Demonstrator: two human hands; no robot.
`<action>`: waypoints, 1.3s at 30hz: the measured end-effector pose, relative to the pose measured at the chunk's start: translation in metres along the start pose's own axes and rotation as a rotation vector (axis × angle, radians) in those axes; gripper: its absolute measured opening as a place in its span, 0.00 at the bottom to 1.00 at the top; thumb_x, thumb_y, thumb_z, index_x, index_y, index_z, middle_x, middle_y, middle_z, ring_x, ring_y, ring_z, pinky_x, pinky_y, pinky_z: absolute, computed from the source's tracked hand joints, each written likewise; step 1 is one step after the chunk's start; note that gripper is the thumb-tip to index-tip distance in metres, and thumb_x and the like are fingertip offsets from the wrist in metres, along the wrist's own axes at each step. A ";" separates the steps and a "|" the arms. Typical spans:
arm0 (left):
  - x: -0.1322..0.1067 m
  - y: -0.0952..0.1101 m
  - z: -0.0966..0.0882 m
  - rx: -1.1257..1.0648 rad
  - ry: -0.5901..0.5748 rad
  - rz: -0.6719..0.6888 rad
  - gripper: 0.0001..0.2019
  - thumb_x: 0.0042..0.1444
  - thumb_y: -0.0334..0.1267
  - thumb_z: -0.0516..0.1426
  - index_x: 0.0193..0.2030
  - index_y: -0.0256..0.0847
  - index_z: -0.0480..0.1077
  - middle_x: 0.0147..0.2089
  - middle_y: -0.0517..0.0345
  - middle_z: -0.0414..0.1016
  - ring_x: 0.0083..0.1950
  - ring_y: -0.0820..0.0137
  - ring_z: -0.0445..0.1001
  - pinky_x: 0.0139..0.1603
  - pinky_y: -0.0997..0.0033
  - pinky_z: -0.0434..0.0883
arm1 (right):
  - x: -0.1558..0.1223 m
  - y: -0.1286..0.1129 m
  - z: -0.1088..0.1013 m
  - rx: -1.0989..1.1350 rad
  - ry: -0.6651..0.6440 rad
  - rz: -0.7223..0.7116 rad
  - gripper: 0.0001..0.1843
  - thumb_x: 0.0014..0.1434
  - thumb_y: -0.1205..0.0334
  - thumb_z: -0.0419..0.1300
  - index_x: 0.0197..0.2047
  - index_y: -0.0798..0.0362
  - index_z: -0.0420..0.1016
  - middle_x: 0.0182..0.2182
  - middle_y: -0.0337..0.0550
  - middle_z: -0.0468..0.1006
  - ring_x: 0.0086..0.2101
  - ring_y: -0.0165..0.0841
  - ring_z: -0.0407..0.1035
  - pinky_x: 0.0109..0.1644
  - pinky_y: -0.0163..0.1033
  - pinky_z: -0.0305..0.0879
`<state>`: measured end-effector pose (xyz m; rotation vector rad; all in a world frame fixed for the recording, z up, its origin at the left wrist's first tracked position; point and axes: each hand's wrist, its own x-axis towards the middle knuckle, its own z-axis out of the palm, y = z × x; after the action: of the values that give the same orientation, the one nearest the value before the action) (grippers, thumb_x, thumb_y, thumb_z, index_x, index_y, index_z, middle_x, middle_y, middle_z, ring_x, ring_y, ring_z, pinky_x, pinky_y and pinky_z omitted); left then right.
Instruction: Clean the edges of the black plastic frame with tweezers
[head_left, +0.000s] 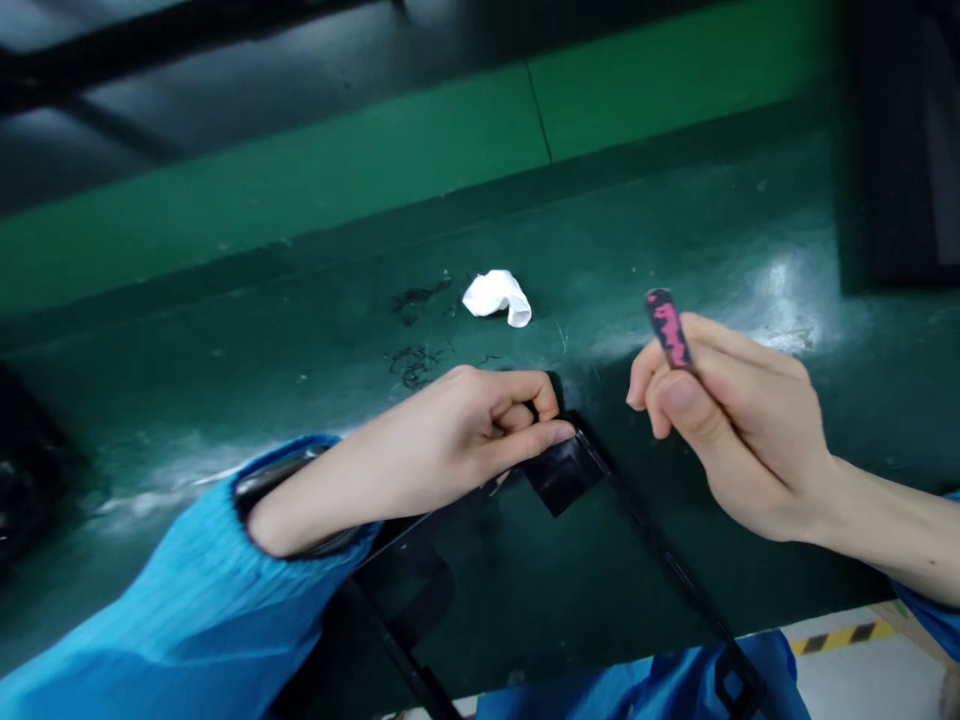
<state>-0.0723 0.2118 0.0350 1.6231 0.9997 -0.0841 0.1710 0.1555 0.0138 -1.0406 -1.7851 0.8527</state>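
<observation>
With thumb and bent fingers, my left hand (502, 430) pinches the far corner of a thin black frame (660, 545). A dark, glossy square piece (562, 478) sits just below that thumb, inside the corner. The frame's long sides run down toward my body, and my left forearm hides part of it. Raised to the right of the frame and apart from it, my right hand (742, 430) is closed around a short, flat dark stick with pink markings (670, 330). Its lower end is hidden in the fingers, so its exact kind is unclear.
A crumpled white scrap (498, 296) lies on the green tabletop (315, 330) beyond my left hand. Thin black shavings (416, 365) are scattered beside it. A dark object (900, 150) stands at the back right, another dark shape (30, 470) at the left edge.
</observation>
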 end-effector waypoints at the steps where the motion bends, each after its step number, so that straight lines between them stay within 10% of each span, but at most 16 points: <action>1: -0.001 0.002 -0.001 0.011 0.014 0.019 0.17 0.69 0.52 0.57 0.36 0.42 0.68 0.19 0.69 0.63 0.20 0.78 0.55 0.19 0.80 0.52 | 0.000 0.001 -0.001 0.002 0.032 -0.003 0.18 0.77 0.63 0.53 0.33 0.52 0.71 0.34 0.43 0.76 0.35 0.31 0.72 0.39 0.39 0.67; 12: -0.020 0.010 -0.007 0.335 0.517 0.329 0.10 0.76 0.41 0.51 0.55 0.43 0.70 0.25 0.69 0.73 0.22 0.78 0.70 0.26 0.79 0.65 | 0.002 0.011 -0.021 0.377 -0.495 0.448 0.21 0.73 0.44 0.60 0.55 0.53 0.80 0.27 0.38 0.80 0.25 0.27 0.66 0.28 0.34 0.58; 17: -0.016 0.008 -0.001 0.690 0.790 0.657 0.09 0.74 0.34 0.55 0.56 0.42 0.73 0.49 0.54 0.82 0.46 0.71 0.82 0.45 0.74 0.77 | -0.004 0.009 -0.018 0.370 -0.498 0.497 0.24 0.74 0.44 0.57 0.57 0.55 0.80 0.19 0.33 0.71 0.22 0.25 0.63 0.27 0.33 0.54; 23: -0.017 0.012 0.007 0.703 1.071 0.808 0.09 0.63 0.28 0.67 0.47 0.43 0.76 0.47 0.55 0.81 0.45 0.69 0.81 0.47 0.71 0.78 | -0.001 0.001 -0.019 0.444 -0.501 0.511 0.27 0.74 0.42 0.57 0.57 0.59 0.80 0.18 0.32 0.67 0.21 0.26 0.61 0.27 0.35 0.52; 29: -0.012 0.014 0.018 0.272 0.882 0.595 0.37 0.46 0.54 0.77 0.58 0.43 0.70 0.47 0.55 0.80 0.44 0.66 0.80 0.44 0.68 0.77 | -0.004 0.006 -0.020 0.499 -0.513 0.456 0.21 0.75 0.46 0.57 0.49 0.57 0.80 0.19 0.33 0.69 0.22 0.27 0.59 0.29 0.36 0.51; 33: -0.010 0.016 0.023 0.146 0.756 0.392 0.21 0.52 0.50 0.75 0.45 0.42 0.75 0.36 0.63 0.79 0.34 0.72 0.75 0.36 0.71 0.70 | -0.006 0.005 -0.020 0.501 -0.510 0.411 0.20 0.75 0.49 0.58 0.38 0.54 0.79 0.18 0.33 0.69 0.22 0.26 0.58 0.28 0.36 0.50; 39: -0.013 0.024 0.022 -0.008 0.656 0.248 0.15 0.58 0.48 0.70 0.34 0.40 0.74 0.28 0.64 0.74 0.29 0.74 0.67 0.29 0.74 0.64 | -0.006 0.003 -0.020 0.489 -0.507 0.436 0.22 0.76 0.48 0.57 0.57 0.56 0.81 0.17 0.33 0.71 0.22 0.27 0.61 0.29 0.36 0.54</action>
<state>-0.0550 0.1875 0.0535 1.7930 1.2645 0.6568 0.1913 0.1539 0.0171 -0.9440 -1.6185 1.8521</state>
